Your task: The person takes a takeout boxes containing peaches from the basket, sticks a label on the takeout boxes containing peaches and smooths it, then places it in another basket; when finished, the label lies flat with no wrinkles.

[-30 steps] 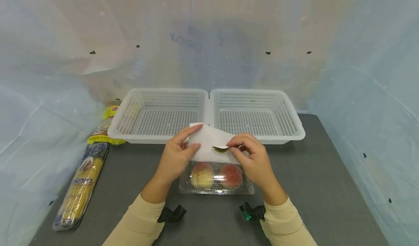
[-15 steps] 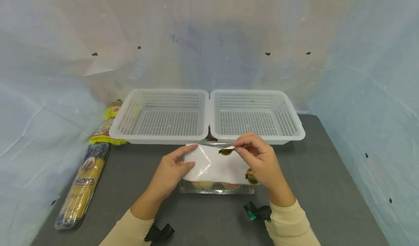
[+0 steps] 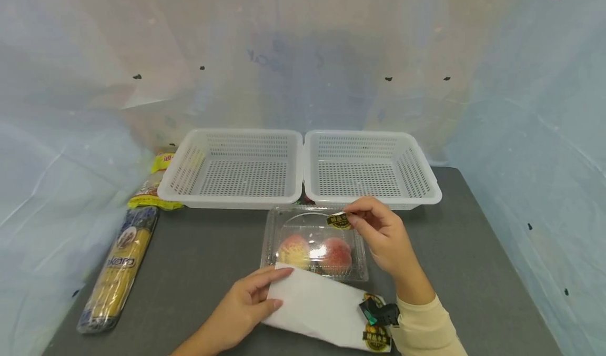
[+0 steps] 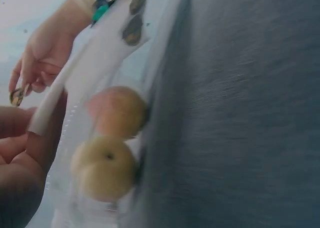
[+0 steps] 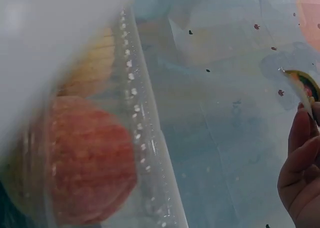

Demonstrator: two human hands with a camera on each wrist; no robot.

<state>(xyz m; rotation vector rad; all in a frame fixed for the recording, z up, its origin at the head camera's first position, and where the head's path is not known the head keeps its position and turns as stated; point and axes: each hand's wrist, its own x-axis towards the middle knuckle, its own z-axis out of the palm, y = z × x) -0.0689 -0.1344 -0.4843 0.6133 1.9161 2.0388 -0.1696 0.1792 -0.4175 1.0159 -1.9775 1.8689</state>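
My right hand (image 3: 383,235) pinches a small black-and-gold sticker (image 3: 338,220) between thumb and forefinger, above the top right of a clear plastic box (image 3: 270,235). Peaches (image 3: 293,250) show through the lid, red and yellow. My left hand (image 3: 243,308) grips the left end of a white sticker sheet (image 3: 317,308), between thumb and fingers. The sheet slants over the near edge of the box, with black-and-gold stickers (image 3: 376,337) at its right end, partly behind the black strap piece at my right wrist. In the left wrist view the peaches (image 4: 105,168) appear beside the sheet.
Two white perforated baskets (image 3: 227,201) (image 3: 374,200) stand side by side behind the box. At the left lie a pack of noodles (image 3: 115,272) and a yellow-edged bag (image 3: 151,190). Pale plastic sheeting (image 3: 303,56) surrounds the grey table (image 3: 454,272).
The sticker has come off the sheet and is in my right hand. My left hand has moved the sheet toward me and down, uncovering the box lid.
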